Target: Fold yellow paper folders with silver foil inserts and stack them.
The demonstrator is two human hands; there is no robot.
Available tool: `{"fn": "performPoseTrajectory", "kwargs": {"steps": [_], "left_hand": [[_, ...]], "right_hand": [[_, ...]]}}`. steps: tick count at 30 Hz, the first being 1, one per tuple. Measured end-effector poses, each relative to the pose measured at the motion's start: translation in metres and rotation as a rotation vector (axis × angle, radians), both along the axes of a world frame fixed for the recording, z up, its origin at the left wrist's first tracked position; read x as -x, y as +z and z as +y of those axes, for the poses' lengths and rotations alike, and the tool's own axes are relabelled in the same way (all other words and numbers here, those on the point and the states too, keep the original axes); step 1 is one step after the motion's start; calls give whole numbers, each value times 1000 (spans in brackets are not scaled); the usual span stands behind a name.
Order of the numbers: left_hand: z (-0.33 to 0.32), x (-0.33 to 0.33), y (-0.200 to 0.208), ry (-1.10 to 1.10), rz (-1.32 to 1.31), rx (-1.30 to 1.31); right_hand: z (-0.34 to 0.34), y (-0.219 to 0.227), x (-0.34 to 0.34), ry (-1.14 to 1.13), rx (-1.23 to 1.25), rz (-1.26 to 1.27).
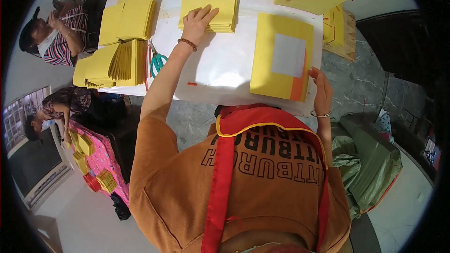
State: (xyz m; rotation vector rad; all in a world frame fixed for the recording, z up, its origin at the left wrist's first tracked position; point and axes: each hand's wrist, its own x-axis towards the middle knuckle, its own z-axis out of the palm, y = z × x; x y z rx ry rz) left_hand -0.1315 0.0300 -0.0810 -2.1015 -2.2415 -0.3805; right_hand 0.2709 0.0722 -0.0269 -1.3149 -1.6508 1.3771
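Observation:
My left hand (199, 22), with a beaded bracelet at the wrist, lies with fingers spread on a small stack of folded yellow paper (222, 5) near the far side of the white table. My right hand (320, 89), fingers stretched out, is at the table's right edge, beside a large yellow paper stack (263, 61). On that stack lie a grey-white rectangle (288, 55) and an orange strip (298, 89). Whether the right fingertips touch the stack's edge I cannot tell. Teal-handled scissors (158, 62) rest left of my left forearm.
Folded yellow paper bundles (133, 16) and a fanned bundle (125, 63) line the left side of the table (220, 77). A small red piece (192, 84) lies near its front. A yellow box-like pile (304, 0) stands far right. Two other people (70, 37) are at the left.

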Motion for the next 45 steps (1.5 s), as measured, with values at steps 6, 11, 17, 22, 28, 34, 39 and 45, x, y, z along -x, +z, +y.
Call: {"fn": "performPoseTrajectory", "kwargs": {"steps": [6,11,17,22,28,34,39,45], "left_hand": [[-6,-13,-4,41,124,-49],[-3,2,17,-80,61,33],[1,-21,52,-159,65,3],[-18,-133,73,-419,-372,-102],[-32,-191,65,-721,-290,105],[-26,-186,62,-720,-499,165],[-18,-185,63,-648,-663,159],[-13,-182,59,-570,-770,261]], "right_hand": [[3,-12,-2,36,-70,-14],[6,-17,-7,152,-406,-156],[9,-29,-14,168,-323,-154],[13,-25,-10,221,-262,-70],[14,-23,-11,228,-267,-62],[12,-32,-14,197,-225,-10],[15,-39,-17,204,-142,-6],[15,-38,-17,203,-127,-2]]}}
